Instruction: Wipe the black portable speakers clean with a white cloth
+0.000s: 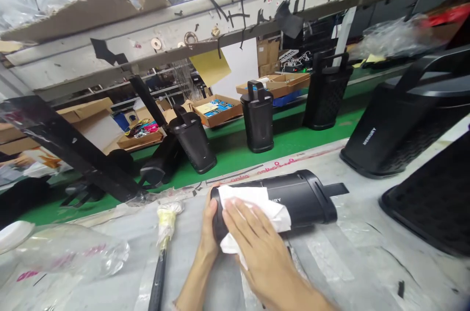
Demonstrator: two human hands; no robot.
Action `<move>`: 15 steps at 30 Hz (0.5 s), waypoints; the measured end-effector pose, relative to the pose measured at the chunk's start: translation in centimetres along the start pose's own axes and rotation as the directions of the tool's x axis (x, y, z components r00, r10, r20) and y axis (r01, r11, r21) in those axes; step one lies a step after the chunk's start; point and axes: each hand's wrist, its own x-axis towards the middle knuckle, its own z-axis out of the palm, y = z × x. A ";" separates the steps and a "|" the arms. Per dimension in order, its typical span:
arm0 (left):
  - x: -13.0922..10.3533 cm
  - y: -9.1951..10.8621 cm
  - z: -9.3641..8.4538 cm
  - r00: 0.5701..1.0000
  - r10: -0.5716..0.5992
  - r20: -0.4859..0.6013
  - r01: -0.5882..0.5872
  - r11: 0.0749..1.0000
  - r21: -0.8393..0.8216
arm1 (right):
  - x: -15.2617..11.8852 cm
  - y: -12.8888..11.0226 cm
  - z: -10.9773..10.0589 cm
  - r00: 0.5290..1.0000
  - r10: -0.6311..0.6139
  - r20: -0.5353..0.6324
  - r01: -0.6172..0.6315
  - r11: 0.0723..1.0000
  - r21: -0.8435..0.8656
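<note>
A speaker (293, 196) lay on its side on the workbench (367, 242), the left hand (210, 225) at its left end and the right hand (253, 245) on a cloth (270, 208) over it. Behind it, upright speakers (257, 117) stood on the belt (293, 139); a plastic bag (69, 252) lay to the left.

I see upright black speakers (257, 117) on a green belt (293, 139), cardboard boxes (216, 110) behind, a plastic bag (69, 252) left.
</note>
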 end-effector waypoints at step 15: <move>-0.6 2.8 1.3 0.992 0.116 0.056 -0.121 0.989 0.085 | -4.3 17.1 -5.9 0.194 0.909 0.369 -0.875 -0.010 0.484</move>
